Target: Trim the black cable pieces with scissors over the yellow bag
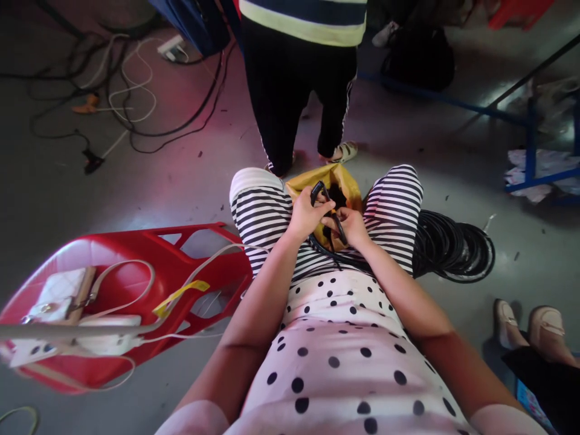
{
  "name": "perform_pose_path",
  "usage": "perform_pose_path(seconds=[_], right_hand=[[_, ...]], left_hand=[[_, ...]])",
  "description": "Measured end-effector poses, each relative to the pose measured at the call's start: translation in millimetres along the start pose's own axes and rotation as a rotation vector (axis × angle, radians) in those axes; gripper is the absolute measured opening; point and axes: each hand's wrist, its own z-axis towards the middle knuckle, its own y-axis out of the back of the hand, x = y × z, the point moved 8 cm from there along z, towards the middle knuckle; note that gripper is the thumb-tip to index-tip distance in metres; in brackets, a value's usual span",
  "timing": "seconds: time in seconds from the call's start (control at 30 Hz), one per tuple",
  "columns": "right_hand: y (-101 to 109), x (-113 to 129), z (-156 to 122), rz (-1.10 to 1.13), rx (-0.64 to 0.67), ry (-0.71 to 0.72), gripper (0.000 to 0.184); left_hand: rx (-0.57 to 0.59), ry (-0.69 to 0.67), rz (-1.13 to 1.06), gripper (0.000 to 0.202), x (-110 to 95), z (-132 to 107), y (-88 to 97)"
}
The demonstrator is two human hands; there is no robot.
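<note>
Between my knees, above an open yellow sack (pixel 351 181), both of my hands work close together. My left hand (pixel 304 214) is closed around a black curved piece with a ribbed edge (pixel 317 191); its exact kind is unclear. Beside it, my right hand (pixel 352 228) is closed on a thick black cable (pixel 341 232). The cable and the ribbed piece meet near my fingertips, and I cannot tell whether they are joined. Dark contents, hard to make out, show inside the sack.
A coil of black cable (pixel 453 248) lies on the floor by my right knee. On my left is a red plastic chair (pixel 113 248) with a white bag (pixel 63 293) and a white power strip (pixel 113 335). A person (pixel 299 72) stands ahead. Loose cables (pixel 181 127) cover the floor ahead-left.
</note>
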Motion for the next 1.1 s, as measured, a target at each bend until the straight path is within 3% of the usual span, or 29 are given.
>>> perform_pose_path(seconds=[0.2,0.37,0.53,0.63,0.7,0.77,0.87,0.97,1.1], right_hand=[[-3,1,-5,0.185,0.058,-0.102,0.063],[1,-1,-7,0.372,-0.014,-0.068,0.062],[-4,-8,-7,0.441,0.07,-0.072,0.066],[11,-9,-3,0.447,-0.036,-0.042,0.067],[27,-4,0,0.452,-0.134,0.01,0.069],[37,6,3,0.45,-0.179,0.094,0.072],[40,19,6,0.4,-0.185,0.218,0.075],[41,20,7,0.326,-0.211,0.267,0.071],[53,13,6,0.303,-0.278,0.262,0.069]], left_hand=[[-0.012,-0.054,-0.017,0.035,-5,-1,-0.6],[-0.069,-0.086,0.029,0.034,-12,-5,-1.3],[-0.062,-0.088,0.131,0.031,-10,-3,1.9],[-0.077,-0.089,0.26,0.021,-10,-3,8.5],[-0.031,-0.094,0.396,0.015,-14,-6,4.7],[0.092,-0.115,0.541,0.01,-19,-11,-9.1],[0.239,-0.151,0.647,0.019,-27,-21,-28.3],[0.285,-0.156,0.576,0.021,-29,-23,-33.2],[0.237,-0.128,0.405,0.02,-23,-19,-26.2]])
